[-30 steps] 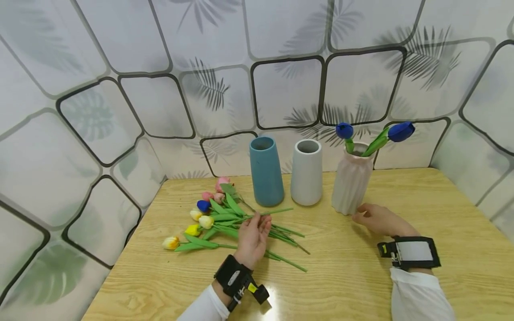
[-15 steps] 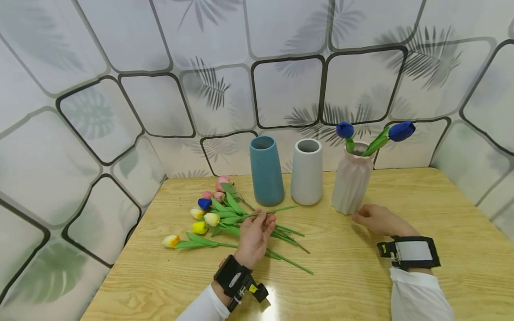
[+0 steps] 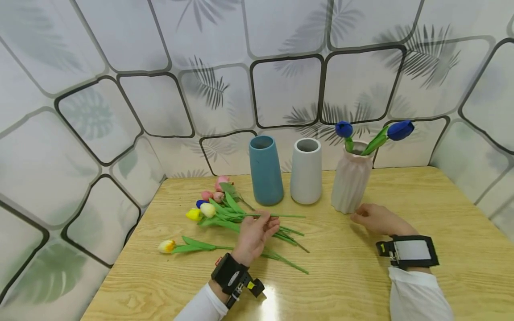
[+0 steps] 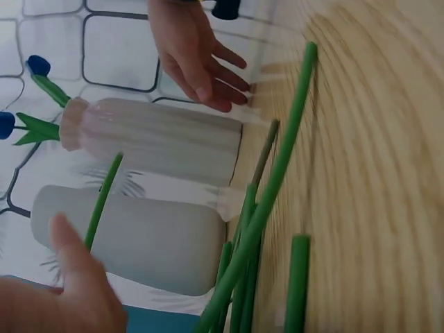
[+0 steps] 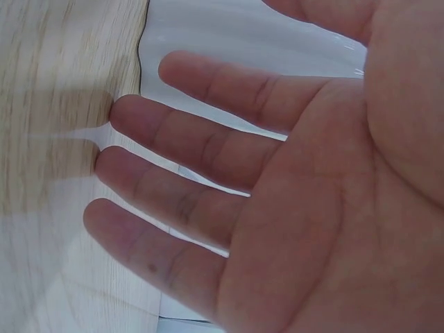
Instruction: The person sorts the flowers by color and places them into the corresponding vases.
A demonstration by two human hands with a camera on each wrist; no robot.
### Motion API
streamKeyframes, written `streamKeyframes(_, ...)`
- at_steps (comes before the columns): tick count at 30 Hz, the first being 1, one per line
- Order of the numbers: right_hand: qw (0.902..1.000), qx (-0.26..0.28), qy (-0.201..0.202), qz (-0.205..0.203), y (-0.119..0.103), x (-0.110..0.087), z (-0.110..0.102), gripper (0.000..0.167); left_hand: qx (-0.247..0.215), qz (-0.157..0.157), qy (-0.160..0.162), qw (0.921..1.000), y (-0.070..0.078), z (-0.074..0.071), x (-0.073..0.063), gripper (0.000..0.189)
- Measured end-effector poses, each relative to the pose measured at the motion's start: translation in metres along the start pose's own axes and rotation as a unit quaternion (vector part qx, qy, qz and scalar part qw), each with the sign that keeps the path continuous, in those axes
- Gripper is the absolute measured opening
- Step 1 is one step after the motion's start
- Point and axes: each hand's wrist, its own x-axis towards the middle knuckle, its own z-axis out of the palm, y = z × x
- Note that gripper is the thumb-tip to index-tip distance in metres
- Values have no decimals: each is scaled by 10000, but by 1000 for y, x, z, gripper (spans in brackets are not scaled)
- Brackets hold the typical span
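At the far side and both ends, a pale patterned wall [image 3: 289, 96]. In front, a wooden table [image 3: 349, 276], wide and light. Across its left and middle, a bunch of flowers [image 3: 234, 203] lying flat, heads to the left, cut ends to the right. Toward the far edge, from left to right: a blue vase [image 3: 267, 174], a white vase [image 3: 306, 174] and a pale pink vase [image 3: 350, 183], all upright and apart.

On the right, just beside the foot of the pale pink vase, the right hand [image 3: 379, 220], holding nothing, fingers loose and spread in the right wrist view. Cannot tell light touch from narrow gap there. Left of middle, above the bunch, the left hand [image 3: 254, 234].

Up in the pale pink vase, two blue tulips [image 3: 400, 130], leaning apart. In the bunch, pink roses [image 3: 222, 183] farthest, then a blue tulip [image 3: 201, 203], a cream tulip [image 3: 207, 210] and a yellow tulip [image 3: 194, 214]. Nearer and farther left, an orange-and-yellow tulip [image 3: 166, 246].

Slimmest of all, a green stem [image 3: 291, 216], pinched between thumb and fingers of the left hand, free end to the right. Seems to belong with the cream tulip; cannot tell for certain.

Looks like the step of singling out one flower. Calls next, by judgement, for a firm pinch and a lift clear of the crossed neighbours, without dragging any along.
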Motion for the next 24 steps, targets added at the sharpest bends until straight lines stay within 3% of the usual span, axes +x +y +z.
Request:
streamKeyframes(2, 10000, -7, 2, -17, -1, 0, 0, 50, 296, -161, -234, 9992, 0, 0, 1, 2)
streamKeyframes(7, 10000, 17, -3, -77, -3, 0, 1, 52, 485, -387, -642, 9960, -1, 2, 1, 12)
streamKeyframes(15, 9999, 81, 7, -112, -4, 0, 3, 53, 650, -106, -1097, 9918, 0, 1, 0, 12)
streamKeyframes(18, 9998, 107, 48, -155, -5, 1, 4, 50, 741, -75, -1044, 9918, -1, 1, 0, 12)
streamKeyframes(24, 9990, 5, 173, -419, -16, 1, 10, 46, 1282, 87, -464, 9906, -4, 0, 0, 18)
